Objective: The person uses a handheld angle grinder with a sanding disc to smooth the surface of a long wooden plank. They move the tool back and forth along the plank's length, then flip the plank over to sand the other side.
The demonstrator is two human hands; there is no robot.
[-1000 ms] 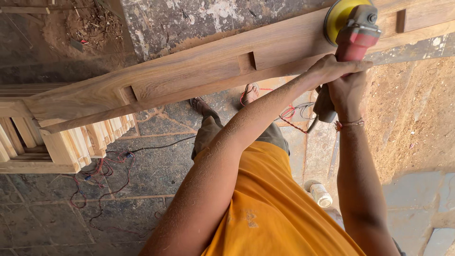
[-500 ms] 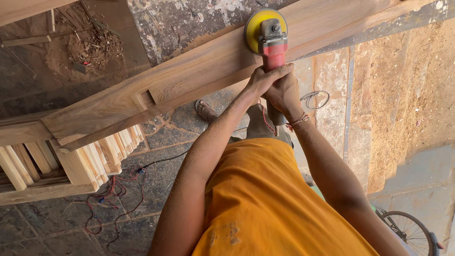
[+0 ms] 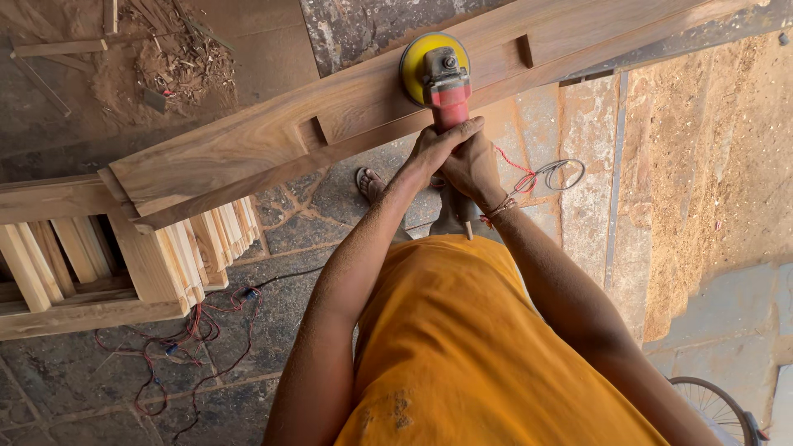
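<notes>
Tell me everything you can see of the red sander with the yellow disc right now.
The sander is a handheld power tool with a red body, a grey metal head and a round yellow disc. The disc lies flat on the long wooden beam, beside a rectangular notch. Its body points back toward the person, and both the left hand and the right hand wrap its handle, hiding the rear. Its cable cannot be traced.

Red sander (image 3: 447, 91), yellow disc (image 3: 423, 62), tan plank (image 3: 248, 149), orange shirt (image 3: 462, 347).
</notes>
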